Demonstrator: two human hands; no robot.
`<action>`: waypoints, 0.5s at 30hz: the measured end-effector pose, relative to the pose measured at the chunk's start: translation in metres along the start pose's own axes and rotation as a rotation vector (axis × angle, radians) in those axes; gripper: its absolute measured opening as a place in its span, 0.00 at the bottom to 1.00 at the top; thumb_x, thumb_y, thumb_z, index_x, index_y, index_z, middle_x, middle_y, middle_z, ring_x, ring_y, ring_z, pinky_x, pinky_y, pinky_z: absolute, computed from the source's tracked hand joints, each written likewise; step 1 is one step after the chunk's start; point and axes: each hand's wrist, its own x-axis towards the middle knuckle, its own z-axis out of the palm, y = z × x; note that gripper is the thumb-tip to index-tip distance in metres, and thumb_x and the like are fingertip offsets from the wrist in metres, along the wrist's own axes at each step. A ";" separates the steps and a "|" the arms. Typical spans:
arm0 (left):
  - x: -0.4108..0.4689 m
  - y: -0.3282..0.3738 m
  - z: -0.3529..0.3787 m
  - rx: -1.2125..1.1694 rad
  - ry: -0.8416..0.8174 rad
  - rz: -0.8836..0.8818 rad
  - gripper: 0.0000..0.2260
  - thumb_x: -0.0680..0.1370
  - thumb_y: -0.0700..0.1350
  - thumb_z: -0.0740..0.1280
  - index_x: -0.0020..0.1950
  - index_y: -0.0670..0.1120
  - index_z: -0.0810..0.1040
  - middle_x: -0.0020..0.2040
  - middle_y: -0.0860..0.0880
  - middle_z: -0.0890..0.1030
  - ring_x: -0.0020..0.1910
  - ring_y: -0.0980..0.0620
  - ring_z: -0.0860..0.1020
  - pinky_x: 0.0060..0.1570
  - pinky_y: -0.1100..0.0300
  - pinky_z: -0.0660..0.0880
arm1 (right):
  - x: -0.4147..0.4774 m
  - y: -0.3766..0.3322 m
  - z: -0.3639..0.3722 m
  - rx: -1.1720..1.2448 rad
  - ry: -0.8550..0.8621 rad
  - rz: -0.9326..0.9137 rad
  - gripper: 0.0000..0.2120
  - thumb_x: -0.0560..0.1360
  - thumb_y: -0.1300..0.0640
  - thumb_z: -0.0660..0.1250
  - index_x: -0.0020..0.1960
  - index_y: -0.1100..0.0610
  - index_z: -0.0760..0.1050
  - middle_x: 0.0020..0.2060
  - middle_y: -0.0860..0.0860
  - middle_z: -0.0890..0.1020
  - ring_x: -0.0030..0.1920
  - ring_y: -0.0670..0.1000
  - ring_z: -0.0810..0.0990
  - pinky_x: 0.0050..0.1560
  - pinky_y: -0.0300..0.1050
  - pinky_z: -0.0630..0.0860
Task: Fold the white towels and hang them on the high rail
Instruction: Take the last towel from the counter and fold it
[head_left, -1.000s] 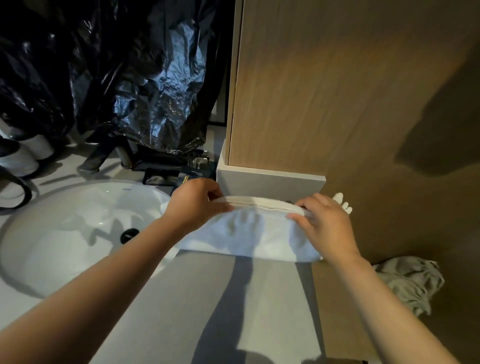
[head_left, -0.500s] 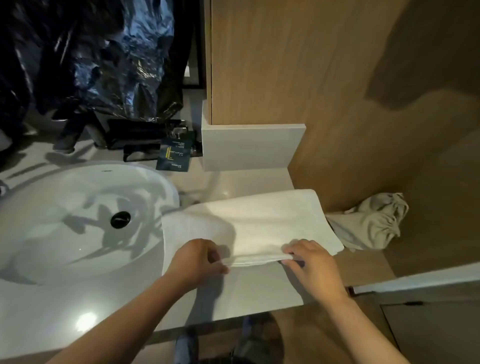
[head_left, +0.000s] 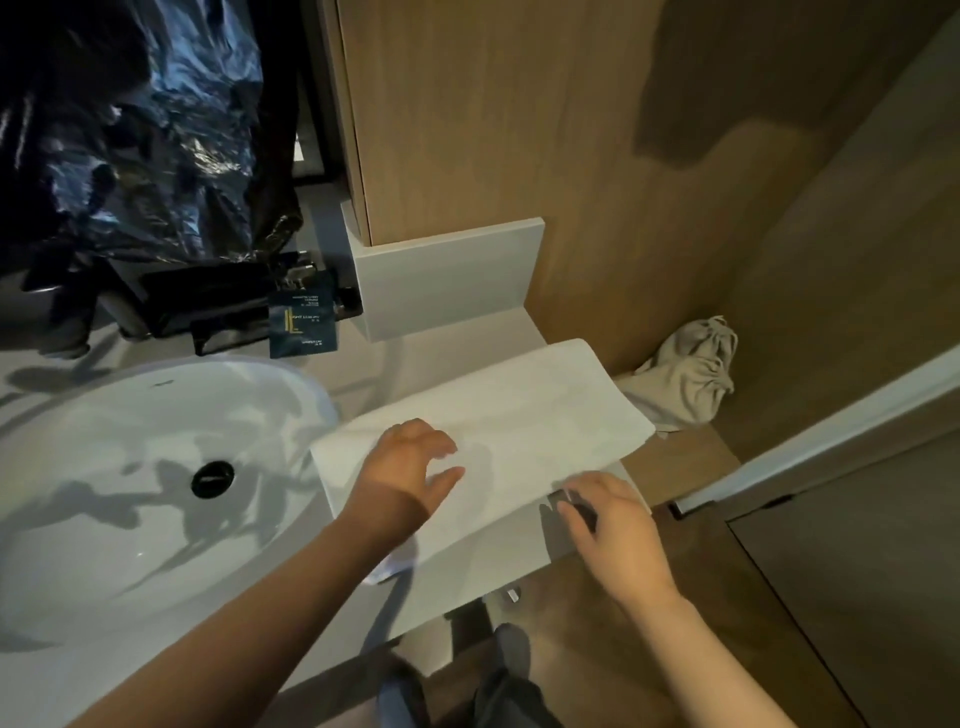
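head view, left hand (head_left: 410, 467) now released over towel (head_left: 519, 410), right hand (head_left: 618, 530) grip unclear

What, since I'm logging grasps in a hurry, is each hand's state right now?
Left hand: open, fingers spread over the folded white cloth towel.
Right hand: fingers curled at the towel's near edge; whether it pinches cannot be told.

Grey counter (head_left: 431, 358) holds white towel (head_left: 519, 415), dark packet (head_left: 304, 325) and black tray (head_left: 208, 306)
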 end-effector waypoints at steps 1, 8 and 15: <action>0.005 -0.001 0.003 0.073 0.000 0.032 0.15 0.78 0.52 0.67 0.62 0.48 0.79 0.61 0.49 0.78 0.60 0.49 0.73 0.63 0.61 0.65 | 0.006 -0.005 0.000 -0.008 0.001 -0.006 0.13 0.80 0.53 0.65 0.64 0.51 0.78 0.63 0.48 0.77 0.64 0.49 0.74 0.64 0.40 0.69; -0.009 -0.014 0.053 0.400 -0.186 -0.064 0.34 0.78 0.66 0.55 0.80 0.53 0.51 0.80 0.45 0.46 0.78 0.39 0.42 0.74 0.37 0.42 | 0.077 -0.020 0.017 -0.176 -0.169 -0.029 0.25 0.83 0.43 0.54 0.78 0.44 0.55 0.80 0.48 0.52 0.80 0.55 0.45 0.77 0.55 0.41; -0.017 -0.030 0.048 0.348 -0.295 -0.404 0.54 0.58 0.84 0.43 0.72 0.57 0.23 0.71 0.50 0.20 0.68 0.37 0.21 0.67 0.26 0.37 | 0.108 0.008 0.050 -0.411 -0.348 -0.163 0.35 0.76 0.28 0.37 0.77 0.40 0.31 0.77 0.46 0.31 0.76 0.58 0.28 0.72 0.64 0.29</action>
